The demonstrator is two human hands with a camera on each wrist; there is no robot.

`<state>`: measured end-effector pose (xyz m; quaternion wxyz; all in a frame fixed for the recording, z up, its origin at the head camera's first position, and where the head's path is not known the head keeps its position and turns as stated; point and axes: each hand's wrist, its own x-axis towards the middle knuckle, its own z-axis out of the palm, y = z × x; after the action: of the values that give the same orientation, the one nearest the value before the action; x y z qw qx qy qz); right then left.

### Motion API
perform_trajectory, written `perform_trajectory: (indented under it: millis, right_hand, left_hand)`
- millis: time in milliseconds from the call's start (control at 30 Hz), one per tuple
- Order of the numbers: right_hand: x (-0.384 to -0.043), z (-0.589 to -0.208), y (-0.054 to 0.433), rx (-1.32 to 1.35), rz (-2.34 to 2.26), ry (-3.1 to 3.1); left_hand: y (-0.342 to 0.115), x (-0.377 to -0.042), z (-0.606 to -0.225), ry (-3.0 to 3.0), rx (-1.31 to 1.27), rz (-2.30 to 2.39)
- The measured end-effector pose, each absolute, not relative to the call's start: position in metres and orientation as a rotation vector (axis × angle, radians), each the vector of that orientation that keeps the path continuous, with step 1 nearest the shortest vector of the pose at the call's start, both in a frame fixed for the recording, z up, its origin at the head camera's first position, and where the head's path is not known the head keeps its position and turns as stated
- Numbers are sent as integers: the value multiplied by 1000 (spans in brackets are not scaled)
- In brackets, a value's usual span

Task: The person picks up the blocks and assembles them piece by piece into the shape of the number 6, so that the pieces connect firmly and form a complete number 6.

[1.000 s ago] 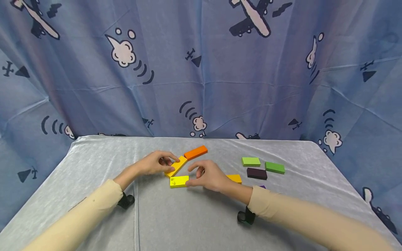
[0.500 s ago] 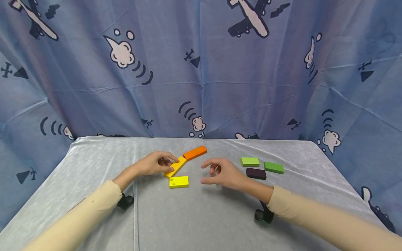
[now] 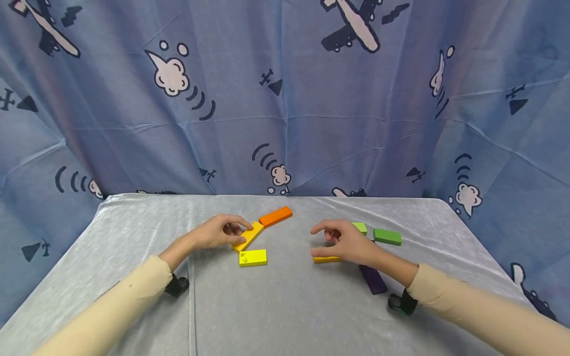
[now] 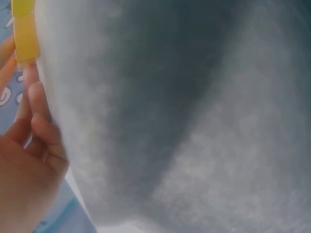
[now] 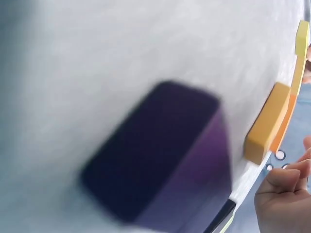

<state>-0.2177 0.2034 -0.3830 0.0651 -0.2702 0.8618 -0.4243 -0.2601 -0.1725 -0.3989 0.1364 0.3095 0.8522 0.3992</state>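
Observation:
My left hand point(image 3: 221, 231) pinches a golden-yellow block point(image 3: 250, 236) between thumb and fingertips as it lies slanted on the cloth. Beyond its far end an orange block point(image 3: 276, 216) lies in line. By its near end is a bright yellow block point(image 3: 253, 258) with small marks on top. In the left wrist view, the golden-yellow block point(image 4: 26, 36) shows at the upper left edge by the fingers. My right hand point(image 3: 349, 243) holds nothing; its thumb and fingers are spread apart over an amber block point(image 3: 327, 259), which it partly covers. The right wrist view shows the amber block point(image 5: 267, 124) apart from the hand.
A dark purple block point(image 3: 373, 280) lies beneath the right wrist, looming large in the right wrist view. Behind the right hand are a light green block point(image 3: 359, 228), partly hidden, and a green block point(image 3: 387, 237). A blue printed curtain point(image 3: 285, 99) hangs behind the cloth-covered table point(image 3: 249, 311).
My right hand has drawn away from the bright yellow block and moved right, over the amber block. The left hand stays on the golden-yellow block.

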Motion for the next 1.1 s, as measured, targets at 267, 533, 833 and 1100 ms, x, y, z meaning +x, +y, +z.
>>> perform_trajectory:
  millis: [267, 533, 833, 1100]
  right_hand:
    - [-214, -384, 222, -807, -1288, 2631]
    - [-207, -388, 238, -820, -1357, 2604]
    - [-202, -388, 245, -818, -1339, 2608]
    - [-199, -391, 243, -763, -1302, 2636]
  left_hand:
    - [-174, -259, -398, 2465, 897, 1165]
    - [-174, -257, -398, 2471, 895, 1158]
    - [-172, -258, -396, 2476, 887, 1151]
    - [-171, -258, -397, 2479, 886, 1143]
